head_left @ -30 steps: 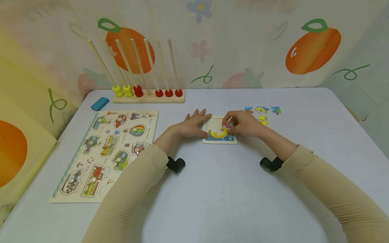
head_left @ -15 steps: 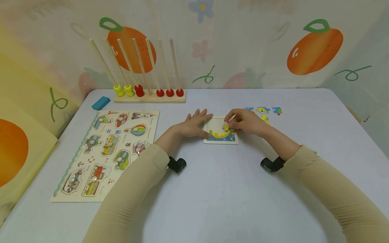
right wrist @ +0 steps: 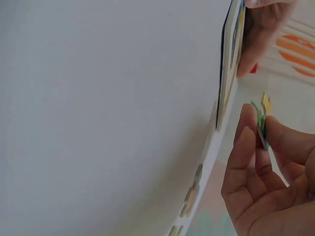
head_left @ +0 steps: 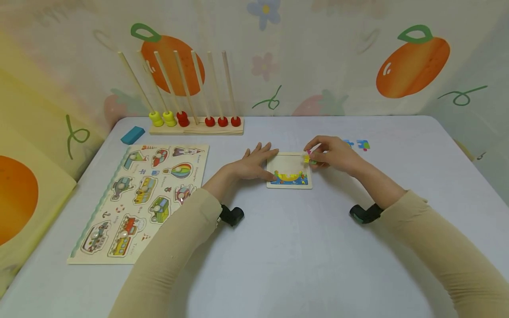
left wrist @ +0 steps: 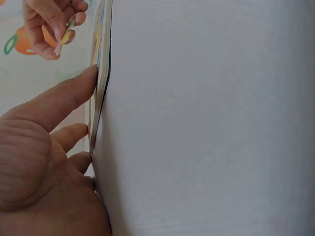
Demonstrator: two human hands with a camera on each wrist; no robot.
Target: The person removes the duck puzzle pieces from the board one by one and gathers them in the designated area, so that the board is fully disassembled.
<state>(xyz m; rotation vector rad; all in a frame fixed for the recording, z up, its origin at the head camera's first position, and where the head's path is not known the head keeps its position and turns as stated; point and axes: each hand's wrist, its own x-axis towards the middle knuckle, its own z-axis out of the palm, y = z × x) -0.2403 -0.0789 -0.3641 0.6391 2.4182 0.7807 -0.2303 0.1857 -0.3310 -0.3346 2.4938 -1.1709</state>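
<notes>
A small wooden puzzle tray (head_left: 289, 186) lies mid-table, with blue and yellow picture pieces joined along its near side and bare wood behind them. My left hand (head_left: 252, 164) rests at the tray's left side, fingers spread and thumb on its near left corner. Between thumb and fingers, my right hand (head_left: 337, 154) pinches a jigsaw piece (head_left: 307, 157) with yellow, pink and green parts. It is held over the tray's right edge; the right wrist view shows this jigsaw piece (right wrist: 264, 125) tilted on edge, raised off the table.
Loose jigsaw pieces (head_left: 362, 144) lie beyond the right hand, some hidden behind it. At the left is a large vehicle peg puzzle board (head_left: 175, 176), partly covered by the left sleeve. Behind it stand a bead-and-rod counting rack (head_left: 195, 128) and a blue block (head_left: 133, 135).
My right hand has lifted the jigsaw piece off the assembled part and moved right and away from me. The left hand stays on the tray.
</notes>
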